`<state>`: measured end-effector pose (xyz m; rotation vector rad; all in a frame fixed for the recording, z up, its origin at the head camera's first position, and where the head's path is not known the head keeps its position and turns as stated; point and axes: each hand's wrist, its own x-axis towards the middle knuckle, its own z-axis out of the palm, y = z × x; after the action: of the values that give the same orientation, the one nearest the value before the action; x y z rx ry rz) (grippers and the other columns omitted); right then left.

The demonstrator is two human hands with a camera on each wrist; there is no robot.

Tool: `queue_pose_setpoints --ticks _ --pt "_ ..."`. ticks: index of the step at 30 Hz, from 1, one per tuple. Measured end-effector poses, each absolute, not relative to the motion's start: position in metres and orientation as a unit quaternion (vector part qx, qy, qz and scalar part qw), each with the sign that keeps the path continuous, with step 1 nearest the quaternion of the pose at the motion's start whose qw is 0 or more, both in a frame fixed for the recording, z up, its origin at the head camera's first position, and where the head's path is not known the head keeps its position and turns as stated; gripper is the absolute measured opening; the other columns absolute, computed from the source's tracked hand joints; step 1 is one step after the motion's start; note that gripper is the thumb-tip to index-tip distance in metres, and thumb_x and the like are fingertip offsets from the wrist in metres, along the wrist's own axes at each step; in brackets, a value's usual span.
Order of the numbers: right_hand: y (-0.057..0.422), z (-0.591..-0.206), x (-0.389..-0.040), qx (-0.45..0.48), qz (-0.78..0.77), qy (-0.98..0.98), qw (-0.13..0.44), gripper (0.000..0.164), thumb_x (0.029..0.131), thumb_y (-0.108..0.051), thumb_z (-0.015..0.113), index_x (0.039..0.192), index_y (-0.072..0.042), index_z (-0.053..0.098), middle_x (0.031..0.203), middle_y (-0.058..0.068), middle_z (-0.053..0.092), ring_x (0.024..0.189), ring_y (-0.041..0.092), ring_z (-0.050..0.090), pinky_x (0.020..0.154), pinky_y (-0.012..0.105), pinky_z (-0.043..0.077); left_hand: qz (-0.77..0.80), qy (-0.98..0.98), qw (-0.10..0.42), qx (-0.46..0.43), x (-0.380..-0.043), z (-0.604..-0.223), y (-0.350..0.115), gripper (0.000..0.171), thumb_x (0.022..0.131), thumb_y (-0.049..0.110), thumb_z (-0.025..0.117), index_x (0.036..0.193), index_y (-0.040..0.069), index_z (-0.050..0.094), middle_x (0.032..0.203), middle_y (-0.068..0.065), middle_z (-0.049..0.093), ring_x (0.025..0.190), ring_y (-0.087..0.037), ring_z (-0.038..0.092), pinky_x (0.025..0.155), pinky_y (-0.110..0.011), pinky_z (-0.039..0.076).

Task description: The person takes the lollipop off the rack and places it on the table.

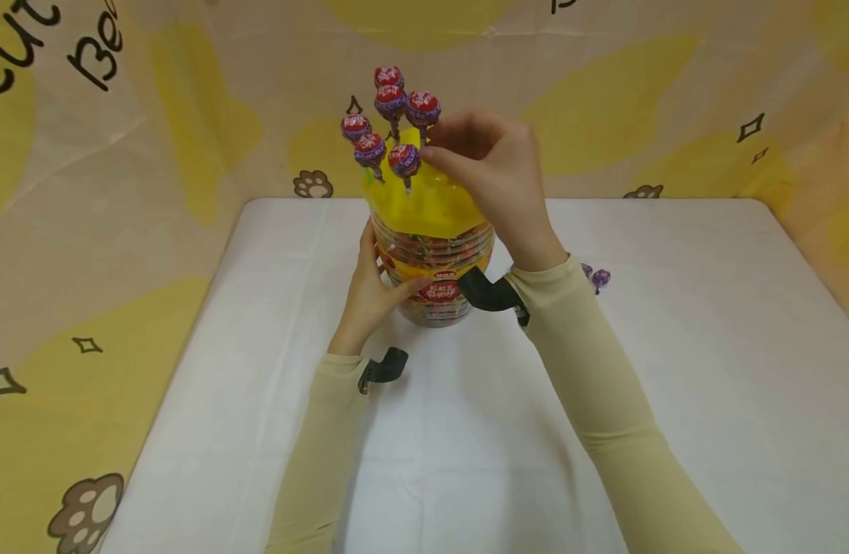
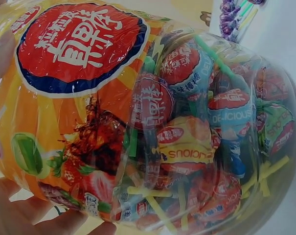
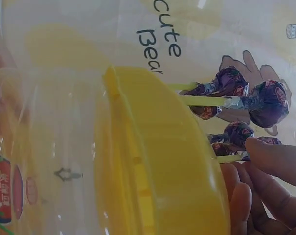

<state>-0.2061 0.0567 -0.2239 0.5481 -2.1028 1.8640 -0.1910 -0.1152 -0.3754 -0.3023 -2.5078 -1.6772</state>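
From my feed: left hand grips the candy jar; right hand pinches one lollipop by its stick above the yellow lid.

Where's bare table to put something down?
Bare white table lies between the loose lollipops and its right edge, left of the left hand, and between the sleeves in front of the jar. Crowded: the yellow lid, where standing lollipops and the right hand cluster.

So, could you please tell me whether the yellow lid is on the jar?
On: the yellow lid covers the top of the jar, with lollipops rising from it. Tightness: cannot tell.
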Motion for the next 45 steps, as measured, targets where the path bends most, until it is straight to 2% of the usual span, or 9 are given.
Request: queue_pose_setpoints --ticks 18,26,38,45 --pt "0.051 -0.2241 -0.212 0.194 0.625 -0.737 0.169 0.012 0.081 0.0 0.071 0.09 0.007 0.068 0.089 0.013 0.067 0.08 0.018 0.064 0.08 0.026 0.054 -0.553 -0.824 0.061 -0.103 -0.1924 -0.3762 -0.1152 0.104 0.079 0.025 0.077 0.152 0.02 0.002 0.155 -0.004 0.016 0.139 -0.026 0.024 0.109 -0.051 0.028" --pt "0.053 -0.2267 -0.2134 0.188 0.642 -0.725 0.165 0.013 0.081 -0.002 0.073 0.09 0.006 0.069 0.088 0.012 0.068 0.076 0.019 0.062 0.069 0.024 0.053 -0.556 -0.822 0.064 -0.108 -0.192 -0.3771 -0.1157 0.103 0.08 0.025 0.076 0.152 0.019 0.003 0.155 -0.005 0.017 0.138 -0.026 0.025 0.109 -0.05 0.029" --pt "0.0544 -0.229 -0.2157 0.191 0.675 -0.694 0.162 0.015 0.081 0.001 0.072 0.094 0.008 0.069 0.092 0.014 0.068 0.082 0.021 0.064 0.079 0.028 0.055 -0.558 -0.821 0.063 -0.106 -0.1917 -0.3774 -0.1151 0.103 0.08 0.025 0.077 0.152 0.02 0.003 0.155 -0.005 0.017 0.138 -0.028 0.025 0.109 -0.052 0.028" --pt "0.0571 -0.2266 -0.2099 0.186 0.7 -0.67 0.164 0.014 0.082 0.0 0.07 0.094 0.008 0.068 0.093 0.013 0.068 0.083 0.023 0.064 0.08 0.03 0.055 -0.553 -0.825 0.06 -0.103 -0.1914 -0.3766 -0.1149 0.104 0.079 0.026 0.077 0.152 0.021 0.002 0.155 -0.004 0.017 0.138 -0.027 0.025 0.11 -0.049 0.029"
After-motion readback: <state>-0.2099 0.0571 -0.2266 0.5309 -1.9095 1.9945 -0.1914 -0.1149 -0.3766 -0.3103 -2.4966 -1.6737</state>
